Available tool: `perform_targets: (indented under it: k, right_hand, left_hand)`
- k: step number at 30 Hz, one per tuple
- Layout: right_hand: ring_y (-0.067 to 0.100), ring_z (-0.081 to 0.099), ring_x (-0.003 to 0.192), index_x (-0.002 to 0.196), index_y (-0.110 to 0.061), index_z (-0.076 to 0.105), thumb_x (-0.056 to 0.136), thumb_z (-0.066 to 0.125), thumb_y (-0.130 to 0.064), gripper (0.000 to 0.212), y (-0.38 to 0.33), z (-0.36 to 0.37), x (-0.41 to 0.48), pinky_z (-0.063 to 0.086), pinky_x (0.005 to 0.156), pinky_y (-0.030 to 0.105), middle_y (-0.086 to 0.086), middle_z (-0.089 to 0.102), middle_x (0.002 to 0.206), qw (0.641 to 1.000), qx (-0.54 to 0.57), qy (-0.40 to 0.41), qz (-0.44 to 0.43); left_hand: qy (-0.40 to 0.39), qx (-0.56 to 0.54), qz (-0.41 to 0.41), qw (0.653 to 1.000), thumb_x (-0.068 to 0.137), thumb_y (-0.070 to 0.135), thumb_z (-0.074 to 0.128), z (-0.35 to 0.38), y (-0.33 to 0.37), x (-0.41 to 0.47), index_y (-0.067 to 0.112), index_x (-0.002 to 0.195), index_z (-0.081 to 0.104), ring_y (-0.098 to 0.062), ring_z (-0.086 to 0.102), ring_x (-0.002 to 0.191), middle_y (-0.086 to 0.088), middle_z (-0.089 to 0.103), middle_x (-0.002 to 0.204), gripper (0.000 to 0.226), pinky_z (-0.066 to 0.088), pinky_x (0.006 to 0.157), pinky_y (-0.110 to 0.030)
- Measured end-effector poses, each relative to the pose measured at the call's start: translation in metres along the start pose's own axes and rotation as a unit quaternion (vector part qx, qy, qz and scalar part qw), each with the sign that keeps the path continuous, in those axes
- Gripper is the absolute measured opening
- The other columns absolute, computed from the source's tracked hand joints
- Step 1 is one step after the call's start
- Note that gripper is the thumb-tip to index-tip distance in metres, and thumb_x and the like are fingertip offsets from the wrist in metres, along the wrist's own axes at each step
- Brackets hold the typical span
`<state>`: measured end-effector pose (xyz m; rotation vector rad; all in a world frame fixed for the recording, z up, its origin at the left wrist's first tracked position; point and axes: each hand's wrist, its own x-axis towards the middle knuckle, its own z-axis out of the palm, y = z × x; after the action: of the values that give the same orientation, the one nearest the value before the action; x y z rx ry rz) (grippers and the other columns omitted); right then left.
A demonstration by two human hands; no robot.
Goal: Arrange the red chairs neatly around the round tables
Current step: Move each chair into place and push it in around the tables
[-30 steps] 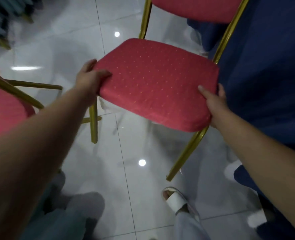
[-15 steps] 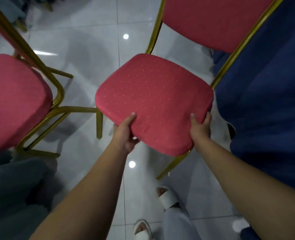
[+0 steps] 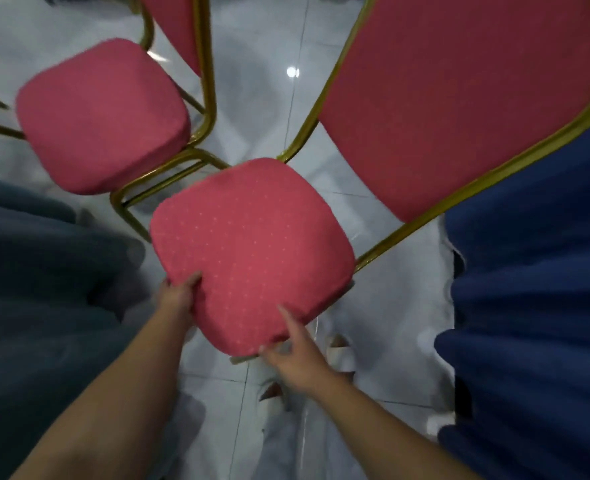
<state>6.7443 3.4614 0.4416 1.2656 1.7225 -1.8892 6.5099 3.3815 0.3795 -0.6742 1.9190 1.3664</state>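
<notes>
A red chair with a dotted seat (image 3: 252, 244) and gold frame is right in front of me, its padded back (image 3: 460, 98) rising at the upper right. My left hand (image 3: 179, 299) grips the seat's near left edge, thumb on top. At the near right corner, my right hand (image 3: 295, 355) holds the seat's edge, with the thumb on the cushion and fingers under the rim. A second red chair (image 3: 103, 116) stands to the upper left, its gold legs close to the first chair's seat.
A dark blue tablecloth (image 3: 536, 289) hangs down on the right. A grey-blue tablecloth (image 3: 44, 306) hangs on the left. The floor (image 3: 269, 64) is glossy white tile. My feet in white sandals (image 3: 338, 351) are below the seat.
The chair has come nearer to me and turned, and its back now fills the upper right. Both hands slid along to the seat's near edge. The second chair now shows further into view.
</notes>
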Motion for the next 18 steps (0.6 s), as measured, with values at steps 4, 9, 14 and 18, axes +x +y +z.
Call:
perform_targets:
  k: [4, 9, 14, 18]
  right_hand:
    - [-0.001, 0.047, 0.128, 0.150, -0.052, 0.021, 0.080, 0.063, -0.049, 0.081, -0.056, 0.036, -0.064, 0.040, 0.108, 0.020, -0.011, 0.029, 0.157, 0.994, -0.100, -0.014, -0.050]
    - [0.012, 0.045, 0.133, 0.152, -0.033, 0.033, 0.089, 0.067, -0.028, 0.072, -0.144, 0.034, -0.127, 0.039, 0.112, 0.032, -0.003, 0.041, 0.150, 0.985, -0.113, 0.023, -0.127]
    - [0.008, 0.050, 0.122, 0.133, -0.037, 0.049, 0.092, 0.066, -0.021, 0.047, -0.204, 0.004, -0.176, 0.044, 0.101, 0.029, -0.017, 0.046, 0.128, 0.969, -0.101, 0.082, -0.210]
    - [0.007, 0.053, 0.114, 0.134, -0.035, 0.051, 0.094, 0.063, -0.027, 0.043, -0.224, -0.029, -0.188, 0.046, 0.087, 0.026, -0.013, 0.050, 0.129, 0.967, -0.086, 0.076, -0.228]
  left_hand:
    - [0.067, 0.009, 0.045, 0.997, 0.082, 0.011, 0.075, -0.093, 0.010, -0.053, 0.036, 0.154, 0.018, -0.028, 0.060, 0.110, -0.003, 0.048, 0.139, 0.095, 0.051, 0.090, -0.040]
    - [-0.018, 0.049, 0.063, 0.997, 0.084, -0.002, 0.068, -0.172, 0.012, -0.136, 0.015, 0.142, 0.045, -0.035, 0.057, 0.122, -0.015, 0.057, 0.137, 0.065, 0.047, 0.098, -0.041]
    - [-0.029, 0.040, 0.030, 0.998, 0.088, 0.007, 0.067, -0.187, 0.021, -0.226, 0.021, 0.142, 0.049, -0.029, 0.060, 0.105, -0.011, 0.057, 0.130, 0.059, 0.050, 0.093, -0.040]
    - [-0.059, -0.005, 0.010, 0.998, 0.094, 0.007, 0.060, -0.166, 0.029, -0.278, 0.024, 0.125, 0.058, -0.028, 0.060, 0.089, -0.011, 0.066, 0.105, 0.035, 0.045, 0.067, -0.032]
